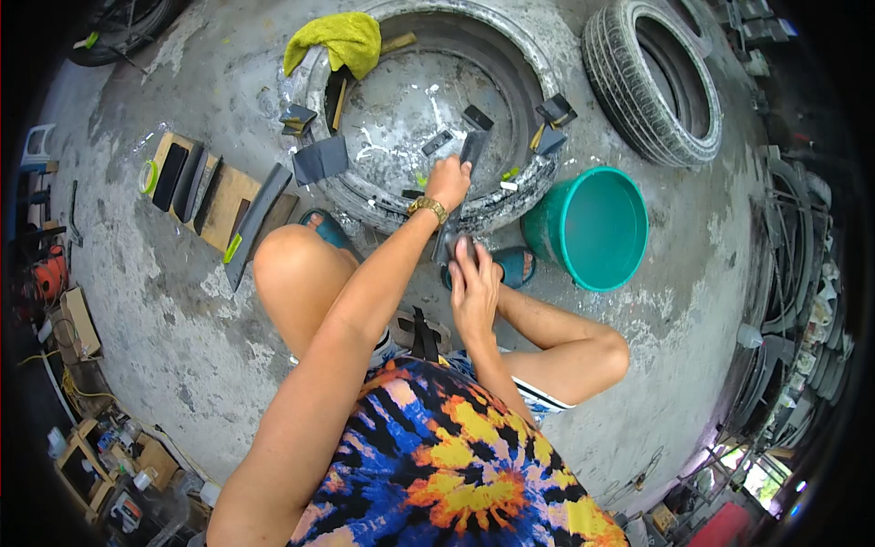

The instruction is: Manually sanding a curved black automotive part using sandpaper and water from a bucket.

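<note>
My left hand (447, 180) grips the top of a dark rubber strip (460, 196) over the tyre (510, 196); my right hand (474, 287) presses flat on its lower end. Cut patches (319, 159) lie around; more work remains, I judge.

Long dark rubber strip (458, 196), steeply slanted, top end over whitish tyre's (529, 64) near rim, lower end near knees.
</note>
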{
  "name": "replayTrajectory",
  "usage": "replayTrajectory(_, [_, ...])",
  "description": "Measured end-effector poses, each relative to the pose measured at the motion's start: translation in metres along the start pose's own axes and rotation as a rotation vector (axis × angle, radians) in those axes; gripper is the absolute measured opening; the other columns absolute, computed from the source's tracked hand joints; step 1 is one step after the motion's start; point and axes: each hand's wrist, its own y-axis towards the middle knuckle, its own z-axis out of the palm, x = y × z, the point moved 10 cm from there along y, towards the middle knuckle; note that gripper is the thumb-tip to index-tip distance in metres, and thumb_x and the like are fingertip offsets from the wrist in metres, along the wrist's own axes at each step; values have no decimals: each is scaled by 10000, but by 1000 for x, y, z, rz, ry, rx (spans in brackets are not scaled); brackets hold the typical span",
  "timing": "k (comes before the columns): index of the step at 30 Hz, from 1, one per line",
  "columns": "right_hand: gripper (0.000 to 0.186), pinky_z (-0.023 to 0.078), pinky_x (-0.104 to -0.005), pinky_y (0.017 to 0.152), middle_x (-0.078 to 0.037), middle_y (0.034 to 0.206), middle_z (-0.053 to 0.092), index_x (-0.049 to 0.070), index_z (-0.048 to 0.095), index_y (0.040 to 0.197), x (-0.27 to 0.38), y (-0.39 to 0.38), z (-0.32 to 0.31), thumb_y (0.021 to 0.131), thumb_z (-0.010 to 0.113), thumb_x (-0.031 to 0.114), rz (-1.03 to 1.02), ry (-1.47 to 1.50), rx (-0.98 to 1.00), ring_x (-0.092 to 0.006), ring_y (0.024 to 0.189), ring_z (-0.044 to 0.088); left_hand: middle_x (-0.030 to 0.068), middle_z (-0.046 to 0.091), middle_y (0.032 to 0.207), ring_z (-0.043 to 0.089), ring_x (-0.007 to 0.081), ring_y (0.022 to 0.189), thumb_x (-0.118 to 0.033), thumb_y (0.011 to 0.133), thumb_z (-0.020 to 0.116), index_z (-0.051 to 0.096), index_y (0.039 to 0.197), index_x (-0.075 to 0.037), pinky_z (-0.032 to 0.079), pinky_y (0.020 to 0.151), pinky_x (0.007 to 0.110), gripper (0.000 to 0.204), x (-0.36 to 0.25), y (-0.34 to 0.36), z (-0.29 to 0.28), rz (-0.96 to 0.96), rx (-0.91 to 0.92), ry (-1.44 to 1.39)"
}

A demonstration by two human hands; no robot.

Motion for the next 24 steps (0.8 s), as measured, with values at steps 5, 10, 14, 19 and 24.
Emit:
replayTrajectory(5, [397, 428, -421, 909, -193, 1247, 534, 119, 582, 1287, -7, -1, 3, 891, 614, 138, 17, 39, -8, -359, 1053, 543, 315, 636, 870, 620, 481, 863, -236, 908, 572, 625, 926, 54, 504, 765, 533, 295, -9, -3, 1, 34, 4, 36])
replayTrajectory(10, [393, 429, -419, 894, -202, 1231, 544, 115, 599, 1269, -5, -27, 2, 878, 635, 129, 20, 35, -14, -361, 1048, 545, 326, 621, 871, 594, 493, 897, -253, 925, 544, 600, 912, 60, 473, 783, 531, 319, -1, -2, 4, 10, 2, 33])
replayTrajectory(14, [416, 427, -421, 894, -199, 1243, 544, 134, 601, 1283, -10, 7, 1, 870, 647, 135, 32, 6, -49, -357, 1070, 547, 315, 639, 890, 624, 475, 882, -242, 907, 568, 625, 943, 50, 503, 791, 524, 300, -7, -2, -2, 13, 0, 31])
replayTrajectory(19, [407, 424, -425, 883, -183, 1241, 546, 131, 594, 1287, -9, -26, 3, 881, 623, 116, 9, 79, 1, -366, 1027, 547, 311, 639, 861, 623, 481, 859, -240, 914, 560, 626, 934, 33, 503, 768, 533, 281, -4, -3, -1, 15, -33, 58])
replayTrajectory(24, [444, 425, -428, 895, -186, 1243, 543, 133, 590, 1291, -22, 7, 6, 853, 655, 96, 76, 55, -42, -379, 1054, 542, 307, 641, 877, 624, 478, 862, -245, 913, 560, 625, 938, 31, 502, 777, 533, 285, -10, -3, 0, 24, -16, 45])
